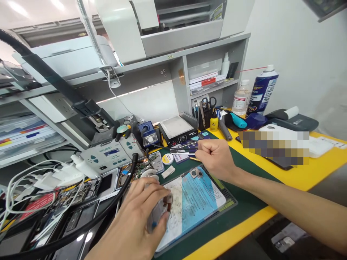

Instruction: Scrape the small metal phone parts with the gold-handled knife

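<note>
My left hand (138,209) is closed around a small clear holder with a brown part (162,211), low in the middle of the view. It rests over a phone back (195,196) with a blue and white film, lying on a dark grid mat (230,200). My right hand (217,157) is a fist pinching thin metal tweezers (181,147), whose tips point left above the green bench mat (244,169). A camera block (196,173) shows at the phone's top, just below my right hand.
A soldering station (108,153), a hot plate (177,130) and tangled white cables (40,180) crowd the left and back. A spray can (262,90), a bottle (241,97) and a tool cup (204,115) stand at the back right. A black hose (119,195) curves past my left hand.
</note>
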`<state>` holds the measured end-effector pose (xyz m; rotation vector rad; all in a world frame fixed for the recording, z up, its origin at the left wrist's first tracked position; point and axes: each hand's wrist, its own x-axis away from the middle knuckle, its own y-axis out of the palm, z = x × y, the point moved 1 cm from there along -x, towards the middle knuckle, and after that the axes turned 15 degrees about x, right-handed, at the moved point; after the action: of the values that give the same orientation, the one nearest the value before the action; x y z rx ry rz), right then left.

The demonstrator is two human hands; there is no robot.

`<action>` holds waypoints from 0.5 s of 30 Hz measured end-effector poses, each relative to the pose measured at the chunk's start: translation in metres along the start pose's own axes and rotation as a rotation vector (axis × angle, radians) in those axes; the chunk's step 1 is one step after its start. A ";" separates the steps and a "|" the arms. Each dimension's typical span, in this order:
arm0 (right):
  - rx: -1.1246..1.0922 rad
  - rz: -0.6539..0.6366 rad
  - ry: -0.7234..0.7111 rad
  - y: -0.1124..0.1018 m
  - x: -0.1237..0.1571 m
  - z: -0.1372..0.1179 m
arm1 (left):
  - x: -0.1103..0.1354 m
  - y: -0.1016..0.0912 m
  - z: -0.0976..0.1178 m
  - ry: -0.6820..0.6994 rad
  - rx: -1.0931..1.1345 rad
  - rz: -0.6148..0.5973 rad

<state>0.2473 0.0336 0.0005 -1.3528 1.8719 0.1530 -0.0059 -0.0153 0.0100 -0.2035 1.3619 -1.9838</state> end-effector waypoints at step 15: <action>-0.067 -0.034 0.040 -0.004 0.000 -0.003 | -0.019 0.026 0.003 -0.005 0.067 0.150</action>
<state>0.2489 0.0305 0.0034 -1.4426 1.8903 0.1741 0.0220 -0.0103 -0.0063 -0.0729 1.2671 -1.8996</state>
